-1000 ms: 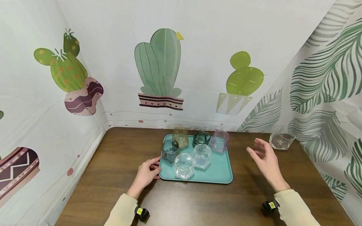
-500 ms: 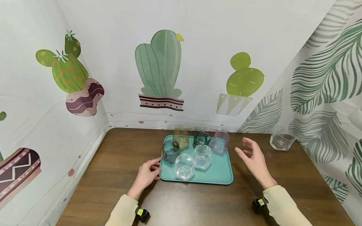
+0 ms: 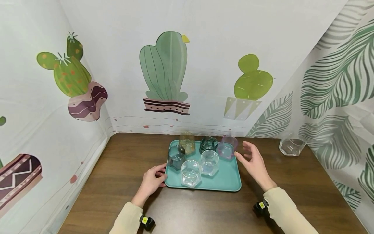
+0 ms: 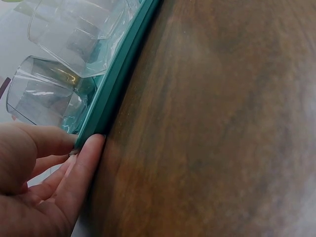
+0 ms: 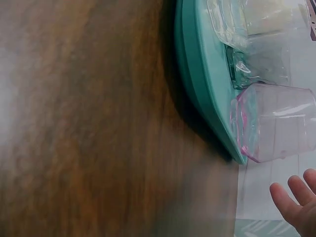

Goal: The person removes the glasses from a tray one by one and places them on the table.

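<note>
A turquoise tray (image 3: 225, 182) lies on the wooden table, bearing several drinking glasses. My left hand (image 3: 152, 181) holds the tray's left edge near the front corner; the left wrist view shows thumb and fingers (image 4: 88, 163) at either side of the rim. On the right, my right hand (image 3: 255, 164) hovers just past the tray's right edge, fingers apart and slightly bent. Nearest to it is the pink glass (image 3: 228, 148). Also on the tray are an amber glass (image 3: 187, 143), a dark green glass (image 3: 208, 144), a grey-blue glass (image 3: 176, 157) and two clear glasses, one in front (image 3: 191, 174).
Another clear glass (image 3: 292, 146) stands alone at the table's back right. Behind the table (image 3: 125, 162) hangs a white cloth (image 3: 210, 65) printed with cacti and leaves, close to the tray's far side. More cloth borders the left and right sides.
My right hand has moved left, from beside the lone clear glass to the tray's right edge near the pink glass. My left hand stays at the tray's left edge.
</note>
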`<control>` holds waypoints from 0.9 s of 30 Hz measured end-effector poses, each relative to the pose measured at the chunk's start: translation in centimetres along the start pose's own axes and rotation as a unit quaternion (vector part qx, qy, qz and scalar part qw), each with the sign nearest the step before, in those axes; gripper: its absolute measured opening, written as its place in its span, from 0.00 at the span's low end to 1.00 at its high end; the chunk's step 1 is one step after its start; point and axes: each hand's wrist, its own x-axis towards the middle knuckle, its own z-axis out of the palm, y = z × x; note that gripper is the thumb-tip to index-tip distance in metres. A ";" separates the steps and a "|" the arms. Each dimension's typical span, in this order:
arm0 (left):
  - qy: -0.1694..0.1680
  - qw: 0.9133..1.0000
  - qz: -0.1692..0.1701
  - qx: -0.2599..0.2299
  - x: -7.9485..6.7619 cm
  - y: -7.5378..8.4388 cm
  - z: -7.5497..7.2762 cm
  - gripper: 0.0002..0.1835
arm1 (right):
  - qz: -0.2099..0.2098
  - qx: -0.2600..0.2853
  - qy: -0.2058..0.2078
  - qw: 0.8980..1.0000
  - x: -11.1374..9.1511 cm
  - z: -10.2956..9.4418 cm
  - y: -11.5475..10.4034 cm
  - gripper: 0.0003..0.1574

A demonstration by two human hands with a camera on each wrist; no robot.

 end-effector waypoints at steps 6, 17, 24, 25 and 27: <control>-0.001 1.000 0.001 0.002 0.0 -0.1 0.0 0.25 | 0.007 0.007 -0.012 1.000 0.6 0.9 0.2 0.40; 0.000 1.000 -0.001 0.009 0.0 0.1 0.1 0.24 | 0.029 0.007 -0.045 0.999 1.6 2.0 0.3 0.46; 0.004 1.000 -0.002 0.011 0.1 0.2 0.1 0.24 | 0.045 0.010 -0.052 0.998 2.4 2.5 0.4 0.47; 0.004 1.000 -0.003 0.010 0.1 0.2 0.1 0.24 | 0.047 0.011 -0.054 0.997 2.5 2.6 0.4 0.47; 0.004 1.000 -0.004 0.009 0.1 0.1 0.1 0.25 | 0.049 0.013 -0.057 0.997 2.7 2.7 0.3 0.48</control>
